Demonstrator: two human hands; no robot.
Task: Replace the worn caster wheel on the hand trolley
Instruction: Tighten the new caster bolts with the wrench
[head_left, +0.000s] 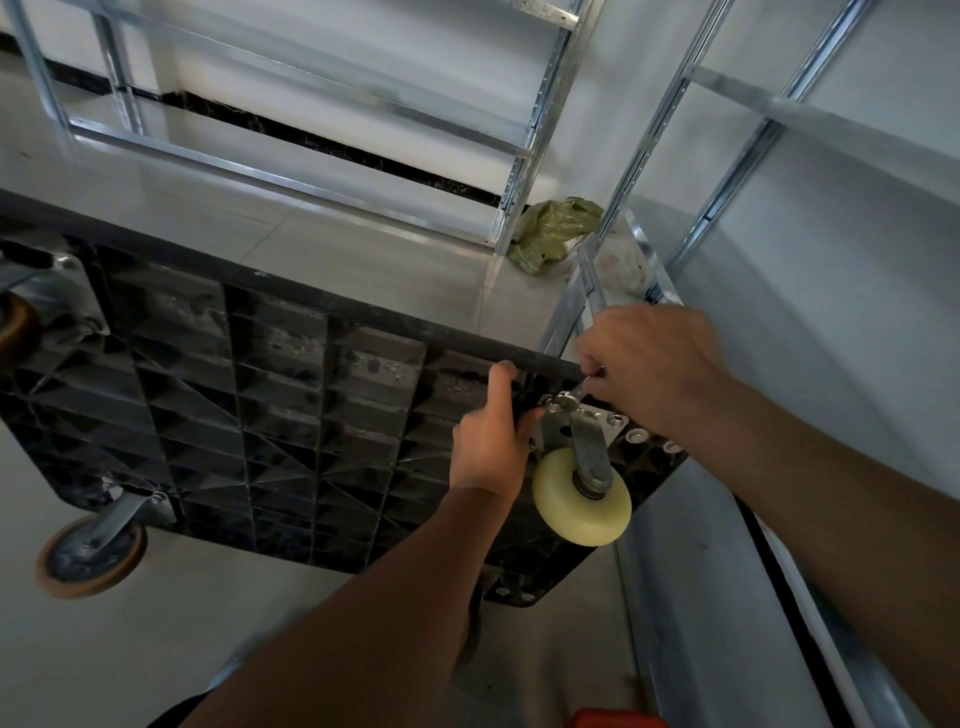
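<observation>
Right hand (649, 369) hides most of the wrench (563, 400) it grips.

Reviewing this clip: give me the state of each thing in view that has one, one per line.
Hand trolley: tipped on its edge, ribbed underside facing the camera.
Cream caster wheel: on its bracket, plate against the trolley corner.
Wrench: on a fastener at the plate's corner.
Right hand: grips the wrench.
Left hand: holds the trolley beside the plate.
Brown caster wheel: mounted, near the floor.
Green bag: crumpled on the floor.
</observation>
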